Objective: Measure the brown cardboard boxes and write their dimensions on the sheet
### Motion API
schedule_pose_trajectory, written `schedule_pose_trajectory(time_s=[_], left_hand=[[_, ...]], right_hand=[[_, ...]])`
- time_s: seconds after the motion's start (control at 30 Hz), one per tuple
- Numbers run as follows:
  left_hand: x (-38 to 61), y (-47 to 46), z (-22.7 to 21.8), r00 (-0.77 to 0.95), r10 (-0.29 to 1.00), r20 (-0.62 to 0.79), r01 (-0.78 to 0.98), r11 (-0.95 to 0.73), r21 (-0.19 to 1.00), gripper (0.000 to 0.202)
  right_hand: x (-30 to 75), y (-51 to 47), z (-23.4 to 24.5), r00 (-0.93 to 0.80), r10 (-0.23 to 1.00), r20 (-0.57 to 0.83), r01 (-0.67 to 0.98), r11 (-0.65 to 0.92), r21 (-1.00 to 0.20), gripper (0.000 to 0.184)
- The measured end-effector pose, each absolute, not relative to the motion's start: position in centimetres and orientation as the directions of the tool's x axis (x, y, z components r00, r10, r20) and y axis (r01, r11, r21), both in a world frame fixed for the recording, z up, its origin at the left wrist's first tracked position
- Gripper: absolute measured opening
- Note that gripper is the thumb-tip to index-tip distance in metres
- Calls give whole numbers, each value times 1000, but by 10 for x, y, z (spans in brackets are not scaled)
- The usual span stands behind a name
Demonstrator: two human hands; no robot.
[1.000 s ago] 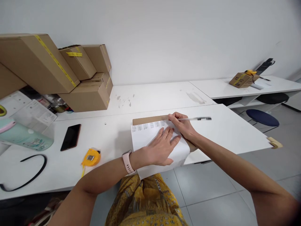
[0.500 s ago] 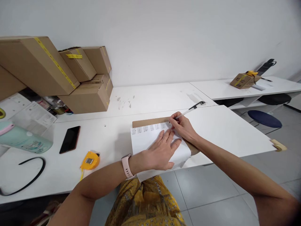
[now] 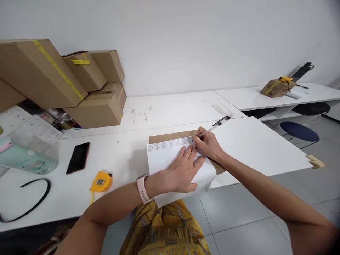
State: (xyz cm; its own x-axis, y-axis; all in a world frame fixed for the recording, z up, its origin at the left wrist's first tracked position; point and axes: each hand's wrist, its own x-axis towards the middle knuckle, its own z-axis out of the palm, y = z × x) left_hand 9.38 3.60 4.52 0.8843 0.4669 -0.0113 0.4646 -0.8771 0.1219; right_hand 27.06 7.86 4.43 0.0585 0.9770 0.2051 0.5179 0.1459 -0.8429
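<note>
A white sheet of paper (image 3: 163, 156) with rows of small writing along its top lies on a brown clipboard (image 3: 170, 136) at the front edge of the white table (image 3: 252, 145). My left hand (image 3: 180, 171) lies flat on the sheet, fingers spread, a pink watch on the wrist. My right hand (image 3: 208, 146) grips a clear pen (image 3: 214, 127) with a black cap, its tip touching the top right of the sheet.
A yellow tape measure (image 3: 101, 181), a black phone (image 3: 78, 157), a black curved band (image 3: 29, 202) and a teal bottle (image 3: 28, 161) lie to the left. Cardboard boxes (image 3: 66, 83) are stacked at back left. A stool (image 3: 299, 131) and a small box (image 3: 277, 88) are at right.
The pen has swung from lying nearly level, pointing right, to a tilted writing angle with its tip on the paper. My left hand has stayed on the sheet.
</note>
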Motion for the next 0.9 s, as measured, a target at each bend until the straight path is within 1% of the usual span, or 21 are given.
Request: schedule_pose_trajectory(time_s=[0.1, 0.37, 0.63, 0.9], left_hand=[[94, 36, 47, 889, 458, -24, 458, -882, 113, 94], [94, 36, 46, 887, 460, -32, 461, -887, 25, 93], [94, 37, 48, 891, 452, -46, 454, -891, 23, 94], [93, 38, 47, 895, 444, -38, 446, -894, 48, 95]], right_hand=[[271, 79, 43, 60, 977, 207, 524, 145, -839, 22], [271, 80, 43, 27, 974, 223, 559, 170, -812, 21], [271, 81, 44, 29, 973, 228, 570, 171, -804, 19], [270, 78, 46, 93, 974, 206, 506, 132, -853, 21]])
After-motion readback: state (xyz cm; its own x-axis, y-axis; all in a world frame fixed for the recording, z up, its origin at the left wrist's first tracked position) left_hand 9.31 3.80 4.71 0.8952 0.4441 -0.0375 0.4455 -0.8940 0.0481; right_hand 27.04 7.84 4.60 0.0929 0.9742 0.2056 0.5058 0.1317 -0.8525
